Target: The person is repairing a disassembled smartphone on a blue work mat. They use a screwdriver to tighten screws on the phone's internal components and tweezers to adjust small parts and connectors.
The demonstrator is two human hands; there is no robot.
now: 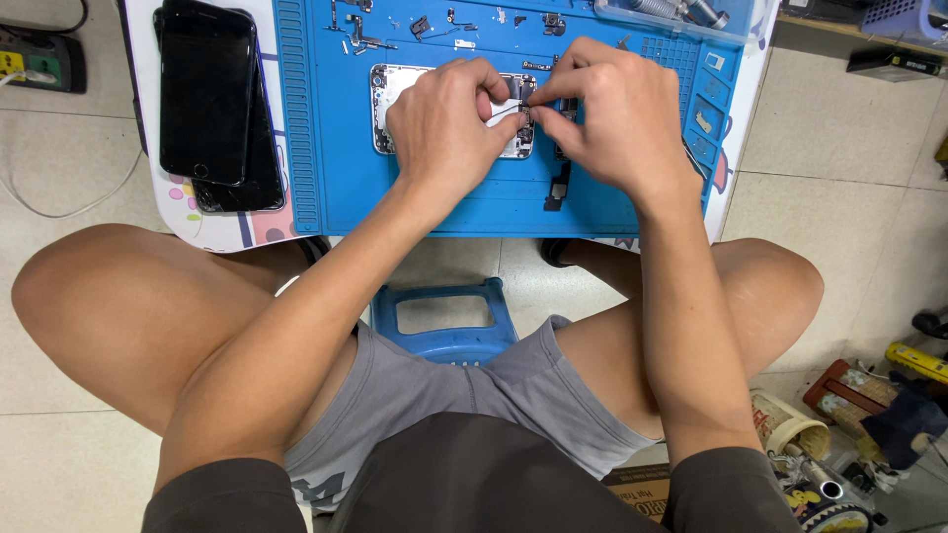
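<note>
Head view: you are working over the phone shell (395,94) on the blue mat (336,178).
Left hand (444,123): fingers pinching a small part, steadying it.
Right hand (612,118): fingers pinching that part (524,111) too.
Screens (212,99): lying aside on the worktop (148,89).

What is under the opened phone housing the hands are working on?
The opened phone housing lies on a blue repair mat. The left hand and right hand cover its middle and right end, so the parts there stay hidden.
</note>
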